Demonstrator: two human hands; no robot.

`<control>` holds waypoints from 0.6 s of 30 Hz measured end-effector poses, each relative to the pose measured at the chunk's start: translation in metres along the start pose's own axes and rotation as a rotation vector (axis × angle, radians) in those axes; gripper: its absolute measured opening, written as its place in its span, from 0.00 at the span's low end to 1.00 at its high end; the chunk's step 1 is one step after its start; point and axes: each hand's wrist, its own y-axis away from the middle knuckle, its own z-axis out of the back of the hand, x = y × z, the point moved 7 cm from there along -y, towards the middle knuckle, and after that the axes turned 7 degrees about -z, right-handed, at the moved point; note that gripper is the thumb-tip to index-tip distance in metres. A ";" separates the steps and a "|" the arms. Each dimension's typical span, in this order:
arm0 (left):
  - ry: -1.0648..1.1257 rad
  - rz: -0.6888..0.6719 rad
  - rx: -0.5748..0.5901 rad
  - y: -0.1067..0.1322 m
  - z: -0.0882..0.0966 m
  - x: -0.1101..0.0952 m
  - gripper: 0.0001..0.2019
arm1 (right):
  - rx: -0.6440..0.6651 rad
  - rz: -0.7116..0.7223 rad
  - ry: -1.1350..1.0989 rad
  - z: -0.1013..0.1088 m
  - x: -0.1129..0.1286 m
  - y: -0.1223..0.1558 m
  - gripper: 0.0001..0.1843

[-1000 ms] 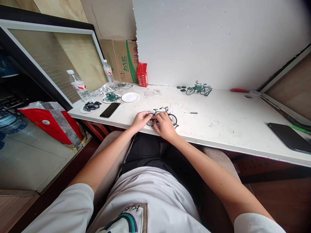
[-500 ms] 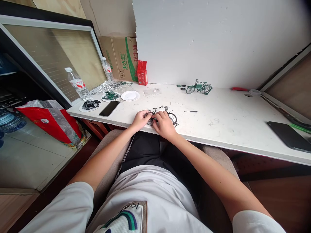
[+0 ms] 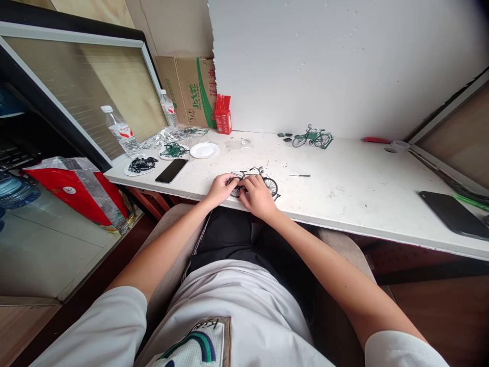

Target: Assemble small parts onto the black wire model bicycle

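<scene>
A small black model bicycle point(image 3: 271, 187) stands on the white table near its front edge, handlebar and front wheel toward the right. At its rear wheel, my left hand point(image 3: 221, 188) is closed, thumb and fingers gripping the left end. My right hand point(image 3: 260, 198) reaches over the middle of the frame, its fingers bent and closed on the bicycle. Both hands hide the centre of the model, so any small part between the fingertips cannot be made out. A thin dark tool point(image 3: 300, 176) lies to the right of the bicycle.
Left on the table point(image 3: 367, 188) are a phone point(image 3: 171, 171), plates with black parts point(image 3: 142, 165) and green parts point(image 3: 174, 150), a bare white plate point(image 3: 205, 150), and water bottles point(image 3: 124, 133). Behind stands a green model bicycle point(image 3: 312, 136). A black device point(image 3: 454, 214) lies far right.
</scene>
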 end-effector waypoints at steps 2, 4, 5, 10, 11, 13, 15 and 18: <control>0.012 0.004 0.001 0.000 0.000 0.001 0.09 | -0.004 0.005 -0.005 0.000 0.000 0.000 0.14; 0.027 0.011 0.003 -0.001 0.000 0.002 0.09 | -0.012 0.013 -0.010 0.001 0.001 0.000 0.13; 0.034 0.016 0.003 -0.001 0.000 0.003 0.09 | -0.016 0.015 -0.013 0.001 0.001 0.000 0.13; 0.070 0.048 -0.010 -0.002 0.000 0.005 0.09 | -0.025 0.015 -0.028 0.001 0.000 0.000 0.13; 0.072 0.055 -0.008 -0.002 0.000 0.005 0.09 | -0.025 0.015 -0.031 0.001 0.000 0.000 0.13; 0.076 0.061 0.000 -0.002 0.000 0.005 0.10 | -0.021 0.012 -0.037 0.001 0.000 0.000 0.13; 0.083 0.062 0.006 -0.002 0.000 0.006 0.10 | -0.017 0.009 -0.046 0.001 0.000 0.000 0.14; 0.102 0.071 0.014 -0.001 0.000 0.006 0.11 | -0.018 0.006 -0.057 0.002 0.000 0.000 0.13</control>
